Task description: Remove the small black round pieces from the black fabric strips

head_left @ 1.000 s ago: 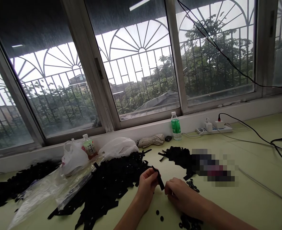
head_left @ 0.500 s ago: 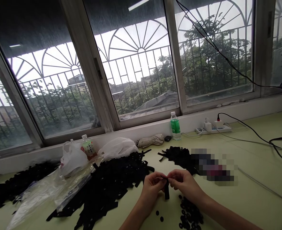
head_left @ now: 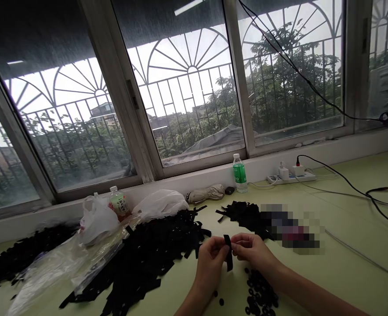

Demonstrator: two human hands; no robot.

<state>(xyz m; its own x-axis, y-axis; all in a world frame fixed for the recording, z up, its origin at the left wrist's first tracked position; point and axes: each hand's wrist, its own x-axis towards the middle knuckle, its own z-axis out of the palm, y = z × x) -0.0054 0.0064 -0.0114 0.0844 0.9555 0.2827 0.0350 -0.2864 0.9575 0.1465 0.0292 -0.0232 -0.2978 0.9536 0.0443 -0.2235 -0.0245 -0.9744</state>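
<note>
My left hand [head_left: 212, 259] pinches a short black fabric strip [head_left: 228, 259] between thumb and fingers, the strip standing nearly upright above the table. From the other side, my right hand [head_left: 256, 251] has thumb and fingertips closed at the strip's right edge; any small piece between them is hidden. Below the right wrist lies a heap of small round black discs [head_left: 259, 293], and a loose disc [head_left: 221, 302] rests near my left wrist. A large pile of similar black strips [head_left: 147, 252] spreads to the left of my hands.
A smaller black pile [head_left: 246, 215] lies beyond my hands, with a blurred-out patch beside it. Along the wall stand a green-labelled bottle [head_left: 240, 174], a power strip [head_left: 291, 178], a white plastic bag [head_left: 98, 221] and a second bottle [head_left: 119, 204]. Cables [head_left: 348, 177] cross the right side.
The strip now stands up higher between my hands, its upper end showing above the fingertips. Earlier its top was hidden at the pinch. My view has shifted slightly.
</note>
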